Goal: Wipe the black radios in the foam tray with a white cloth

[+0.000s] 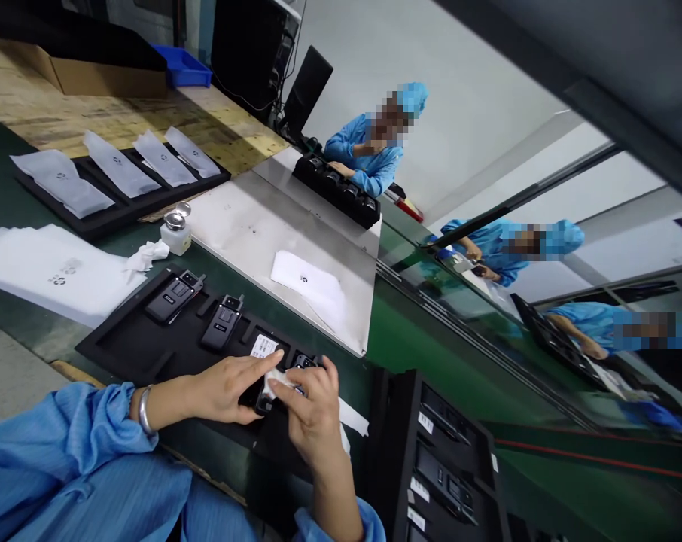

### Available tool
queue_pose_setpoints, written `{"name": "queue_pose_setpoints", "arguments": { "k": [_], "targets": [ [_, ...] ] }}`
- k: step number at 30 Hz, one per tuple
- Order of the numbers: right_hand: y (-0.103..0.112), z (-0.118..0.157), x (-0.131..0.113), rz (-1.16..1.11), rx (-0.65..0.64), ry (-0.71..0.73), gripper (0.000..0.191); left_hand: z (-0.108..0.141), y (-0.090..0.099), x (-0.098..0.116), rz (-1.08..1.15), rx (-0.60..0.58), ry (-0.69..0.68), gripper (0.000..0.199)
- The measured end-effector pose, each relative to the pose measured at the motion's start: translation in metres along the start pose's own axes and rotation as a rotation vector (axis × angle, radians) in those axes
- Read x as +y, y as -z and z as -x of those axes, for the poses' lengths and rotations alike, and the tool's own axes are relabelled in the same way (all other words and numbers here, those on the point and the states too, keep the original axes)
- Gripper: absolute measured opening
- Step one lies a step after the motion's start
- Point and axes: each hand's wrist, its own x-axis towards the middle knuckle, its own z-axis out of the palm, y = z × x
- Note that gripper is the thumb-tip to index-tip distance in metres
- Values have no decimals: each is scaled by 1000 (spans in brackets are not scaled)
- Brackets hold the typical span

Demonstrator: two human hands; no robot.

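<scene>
My left hand [233, 388] grips a small black handheld device [265, 403] above the near part of a black foam tray [132, 350]. In my right hand [315, 410] a crumpled white wipe [276, 384] is pinched and pressed against that device; the fingers hide much of both. Two similar black devices with stubby antennas lie in the tray, one at the left [172, 295] and another in the middle [222, 324]. A white label [263, 345] shows just beyond my left fingers. Partly behind my right fingers sits one more black device [304, 361].
A pump bottle [176, 232] stands behind the tray beside a crumpled tissue [147, 256]. White sleeves lie stacked at left [59, 275] and on the metal plate [310, 282]. Farther back, a foam tray [149, 197] carries several sleeves. Stacked trays [397, 452] stand at right. Co-workers sit beyond.
</scene>
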Motion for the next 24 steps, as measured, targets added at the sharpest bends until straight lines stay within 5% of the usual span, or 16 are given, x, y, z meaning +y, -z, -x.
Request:
{"name": "queue_pose_setpoints", "arguments": {
  "k": [4, 8, 13, 24],
  "targets": [
    [4, -1, 3, 83, 74, -62, 40, -1, 1, 0, -11, -9, -13, 106],
    [3, -2, -1, 20, -5, -2, 36, 0, 1, -1, -21, -1, -9, 108],
    [3, -2, 0, 70, 121, -109, 37, 2, -1, -3, -32, 15, -6, 106],
    [0, 0, -8, 14, 86, -84, 36, 2, -3, -3, -67, 51, -36, 104]
  ]
}}
